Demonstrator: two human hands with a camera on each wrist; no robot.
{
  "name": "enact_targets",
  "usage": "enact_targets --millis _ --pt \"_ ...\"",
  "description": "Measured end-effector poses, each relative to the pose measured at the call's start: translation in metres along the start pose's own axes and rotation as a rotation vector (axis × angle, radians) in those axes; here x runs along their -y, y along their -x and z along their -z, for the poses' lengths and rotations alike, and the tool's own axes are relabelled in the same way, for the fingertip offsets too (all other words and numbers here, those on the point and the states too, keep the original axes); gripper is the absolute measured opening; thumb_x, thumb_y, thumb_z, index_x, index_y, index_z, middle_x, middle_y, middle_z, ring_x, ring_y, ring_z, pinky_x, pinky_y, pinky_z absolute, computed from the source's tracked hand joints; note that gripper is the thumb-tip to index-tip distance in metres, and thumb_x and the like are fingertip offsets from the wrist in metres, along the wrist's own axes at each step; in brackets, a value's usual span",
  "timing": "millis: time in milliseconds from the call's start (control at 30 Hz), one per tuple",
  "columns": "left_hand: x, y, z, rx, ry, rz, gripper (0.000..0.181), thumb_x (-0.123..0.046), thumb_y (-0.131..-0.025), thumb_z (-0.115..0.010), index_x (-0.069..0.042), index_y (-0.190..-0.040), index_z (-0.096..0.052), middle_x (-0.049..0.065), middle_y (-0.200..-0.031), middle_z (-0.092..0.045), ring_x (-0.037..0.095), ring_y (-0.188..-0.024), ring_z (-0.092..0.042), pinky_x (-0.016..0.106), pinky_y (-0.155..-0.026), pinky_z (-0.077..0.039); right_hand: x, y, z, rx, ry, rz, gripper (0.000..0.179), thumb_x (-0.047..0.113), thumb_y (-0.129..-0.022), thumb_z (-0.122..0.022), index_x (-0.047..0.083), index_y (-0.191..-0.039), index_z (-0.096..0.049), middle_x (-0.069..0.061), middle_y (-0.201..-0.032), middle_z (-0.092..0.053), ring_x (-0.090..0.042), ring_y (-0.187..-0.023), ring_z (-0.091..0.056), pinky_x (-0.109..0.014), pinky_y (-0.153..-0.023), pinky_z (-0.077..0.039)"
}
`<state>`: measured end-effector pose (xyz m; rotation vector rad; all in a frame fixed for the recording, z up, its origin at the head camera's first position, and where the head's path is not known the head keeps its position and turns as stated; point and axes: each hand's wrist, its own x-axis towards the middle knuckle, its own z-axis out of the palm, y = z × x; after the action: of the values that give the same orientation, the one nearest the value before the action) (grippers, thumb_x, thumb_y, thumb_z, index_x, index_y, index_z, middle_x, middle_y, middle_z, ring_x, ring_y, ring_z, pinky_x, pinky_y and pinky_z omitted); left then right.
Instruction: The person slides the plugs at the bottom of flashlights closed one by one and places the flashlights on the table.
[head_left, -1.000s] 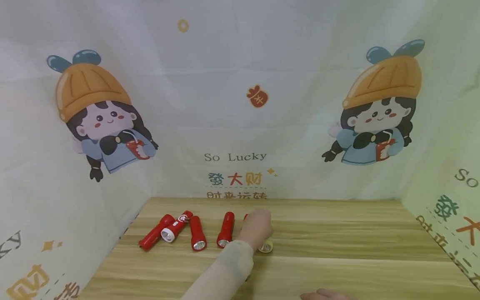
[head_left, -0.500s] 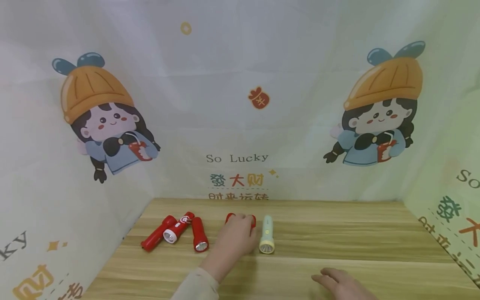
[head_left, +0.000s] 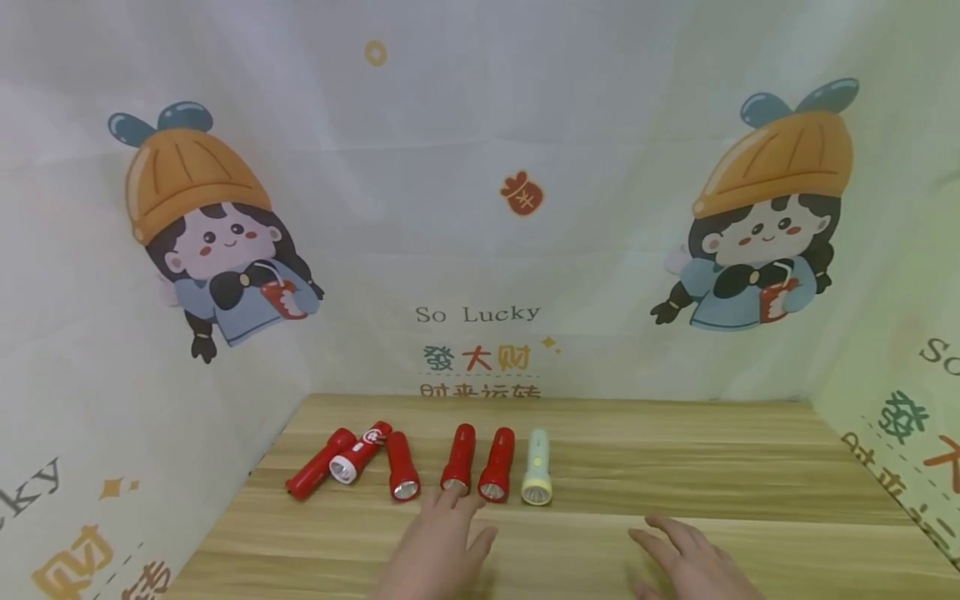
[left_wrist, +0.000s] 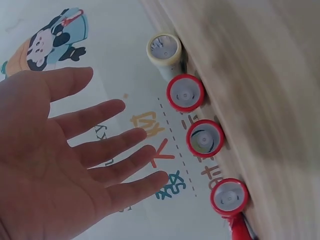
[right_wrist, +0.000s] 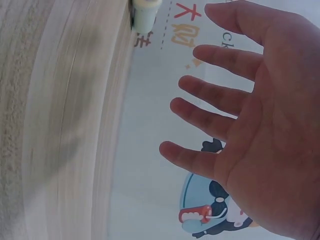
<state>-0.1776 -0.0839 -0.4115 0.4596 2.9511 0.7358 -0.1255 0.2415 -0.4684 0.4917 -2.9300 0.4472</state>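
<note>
In the head view my left hand [head_left: 442,546] hovers in front of the row of flashlights, its fingers spread and holding nothing. Its fingertips overlap the lens end of a red flashlight [head_left: 460,454]. Beside that lie another red flashlight [head_left: 498,462] and a pale green flashlight [head_left: 537,467] with a yellow rim. My right hand [head_left: 693,558] is at the lower right, fingers extended and apart from everything. The left wrist view has my left palm [left_wrist: 65,155] facing the camera with the fingers spread. My right palm [right_wrist: 270,120] looks much the same in the right wrist view.
Farther left on the wooden table [head_left: 675,467] lie a red flashlight [head_left: 401,467], a red-and-white flashlight [head_left: 362,452] and a red one [head_left: 320,464] pointing the other way. Behind the table hangs a printed cloth [head_left: 592,250].
My left hand has left the pale green flashlight, passed over the two red ones beside it, and drawn back toward me. My right hand has come farther into view at the lower right.
</note>
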Motion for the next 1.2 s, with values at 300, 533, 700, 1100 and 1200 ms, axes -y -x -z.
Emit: enact_targets --millis 300,533,700,1100,1200 --pt "0.013 0.018 -0.010 -0.014 0.074 -0.001 0.049 -0.035 -0.098 -0.075 0.000 -0.132 -0.067 0.028 -0.145 -0.059 0.053 -0.136 -0.051 0.072 -0.110 -0.046 -0.004 0.002 -0.006 -0.022 -0.006 -0.005 0.058 0.049 -0.095 -0.075 0.011 -0.138 -0.067 -0.017 -0.143 -0.064 -0.044 -0.123 -0.065 -0.065 -0.089 -0.058" --pt "0.022 0.023 -0.012 -0.029 0.083 0.029 0.049 -0.036 -0.098 -0.075 -0.002 -0.133 -0.067 0.030 -0.147 -0.058 0.054 -0.137 -0.050 0.072 -0.110 -0.046 -0.007 0.002 -0.003 -0.040 0.014 0.044 0.056 0.047 -0.096 -0.075 0.009 -0.137 -0.067 -0.016 -0.137 -0.066 -0.043 -0.117 -0.067 -0.060 -0.084 -0.060" --pt "0.024 0.022 -0.013 -0.014 0.061 0.022 0.049 -0.036 -0.098 -0.074 -0.001 -0.133 -0.067 0.029 -0.146 -0.058 0.054 -0.136 -0.051 0.072 -0.110 -0.045 -0.006 0.002 -0.001 -0.037 0.037 0.054 0.055 0.047 -0.097 -0.074 0.010 -0.137 -0.067 -0.015 -0.137 -0.067 -0.042 -0.116 -0.068 -0.058 -0.083 -0.061" --pt "0.034 0.022 -0.013 0.022 0.052 0.049 0.051 -0.035 -0.096 -0.078 -0.002 -0.132 -0.067 0.029 -0.146 -0.058 0.055 -0.135 -0.051 0.073 -0.109 -0.046 -0.005 0.000 0.000 -0.033 0.036 0.069 0.056 0.048 -0.097 -0.074 0.010 -0.138 -0.067 -0.015 -0.137 -0.067 -0.043 -0.116 -0.068 -0.059 -0.084 -0.061" --pt "0.039 0.023 -0.015 0.005 0.061 0.054 0.051 -0.035 -0.095 -0.079 -0.001 -0.132 -0.067 0.029 -0.145 -0.058 0.055 -0.135 -0.052 0.073 -0.108 -0.046 -0.004 0.000 -0.002 -0.023 0.003 0.078 0.055 0.045 -0.098 -0.073 0.008 -0.138 -0.066 -0.018 -0.137 -0.067 -0.045 -0.116 -0.067 -0.061 -0.083 -0.060"
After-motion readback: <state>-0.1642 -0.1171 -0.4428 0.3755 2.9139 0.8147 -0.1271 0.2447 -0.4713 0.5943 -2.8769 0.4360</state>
